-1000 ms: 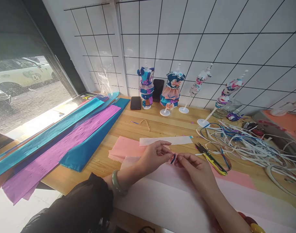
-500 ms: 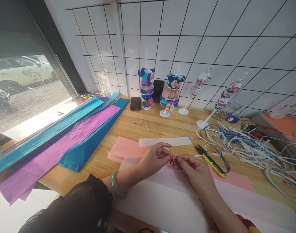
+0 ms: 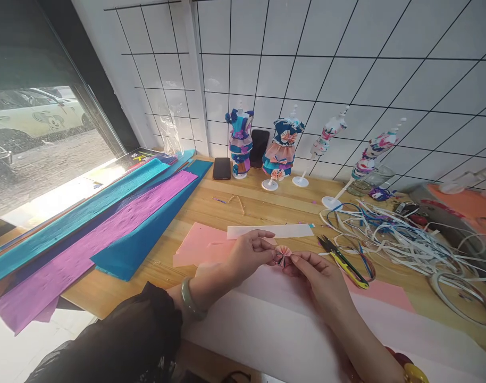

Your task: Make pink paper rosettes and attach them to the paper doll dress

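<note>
Between my two hands is a small pleated paper rosette [image 3: 283, 254], pink with dark stripes and fanned into a round. My left hand [image 3: 249, 256], with a pale green bangle at the wrist, pinches its left edge. My right hand [image 3: 312, 271] pinches the right edge between thumb and forefinger. Below them lie sheets of pale pink paper [image 3: 267, 319], with a salmon-pink sheet [image 3: 195, 247] to the left. A white strip [image 3: 283, 231] lies just beyond my fingers. Yellow-and-black thread snips [image 3: 349, 268] rest to the right of my right hand.
Small dress forms in paper outfits, one of them here [image 3: 241, 141], stand along the tiled wall. Two phones [image 3: 221, 168] are beside them. Folded crepe paper [image 3: 107, 223] covers the left side. Tangled paper strips [image 3: 398, 239] heap on the right, near a glass jar [image 3: 373, 181].
The rosette has been spread wider and turned, so its round pleated face shows more. Both hands still pinch it in nearly the same place. The view has shifted slightly.
</note>
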The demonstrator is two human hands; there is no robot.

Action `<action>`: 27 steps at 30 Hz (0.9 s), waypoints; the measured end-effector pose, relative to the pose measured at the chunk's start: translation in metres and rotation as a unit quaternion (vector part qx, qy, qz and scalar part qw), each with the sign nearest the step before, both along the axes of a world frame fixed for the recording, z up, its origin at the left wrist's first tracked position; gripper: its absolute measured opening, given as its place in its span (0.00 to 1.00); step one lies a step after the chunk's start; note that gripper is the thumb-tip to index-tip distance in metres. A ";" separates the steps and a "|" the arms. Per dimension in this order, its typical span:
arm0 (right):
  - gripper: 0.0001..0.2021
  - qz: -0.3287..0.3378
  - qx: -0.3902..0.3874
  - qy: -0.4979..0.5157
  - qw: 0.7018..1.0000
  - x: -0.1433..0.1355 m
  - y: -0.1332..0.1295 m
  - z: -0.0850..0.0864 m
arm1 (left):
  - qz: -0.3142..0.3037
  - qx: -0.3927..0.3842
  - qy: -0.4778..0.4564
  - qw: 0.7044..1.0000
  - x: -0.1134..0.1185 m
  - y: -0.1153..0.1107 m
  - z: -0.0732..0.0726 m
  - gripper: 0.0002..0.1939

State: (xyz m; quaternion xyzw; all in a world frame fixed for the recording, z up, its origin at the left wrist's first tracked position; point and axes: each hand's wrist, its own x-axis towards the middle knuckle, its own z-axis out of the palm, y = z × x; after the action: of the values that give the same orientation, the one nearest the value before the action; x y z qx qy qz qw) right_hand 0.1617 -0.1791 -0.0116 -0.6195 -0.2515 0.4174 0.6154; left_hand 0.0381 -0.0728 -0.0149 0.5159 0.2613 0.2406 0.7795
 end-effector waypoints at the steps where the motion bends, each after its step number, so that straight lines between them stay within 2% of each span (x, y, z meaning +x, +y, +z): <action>1: 0.12 0.001 0.002 0.007 1.000 0.000 0.000 0.000 | 0.000 -0.001 0.002 1.000 0.000 0.000 0.001 0.23; 7: 0.11 0.003 0.006 0.018 1.000 0.001 0.000 -0.001 | -0.016 0.022 0.005 1.000 -0.001 -0.002 0.004 0.25; 13: 0.10 -0.002 0.014 0.032 0.999 0.004 0.000 -0.007 | -0.050 0.090 0.002 0.995 0.000 -0.005 -0.006 0.27; 16: 0.10 0.005 0.014 0.026 1.000 0.003 0.000 -0.005 | -0.054 0.097 0.004 0.994 0.000 -0.005 -0.008 0.26; 22: 0.13 0.055 -0.015 -0.087 0.995 -0.003 -0.002 0.005 | -0.037 0.051 0.004 0.998 0.000 -0.001 -0.007 0.28; 27: 0.14 0.085 -0.033 -0.210 0.974 -0.005 -0.004 0.003 | -0.034 0.042 -0.003 0.999 0.000 0.000 -0.008 0.28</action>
State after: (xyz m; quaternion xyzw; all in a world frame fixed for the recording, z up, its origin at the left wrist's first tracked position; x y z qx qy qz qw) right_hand 0.1568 -0.1826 -0.0091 -0.6895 -0.4128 0.3373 0.4904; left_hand 0.0379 -0.0730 -0.0229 0.5562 0.2305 0.2263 0.7657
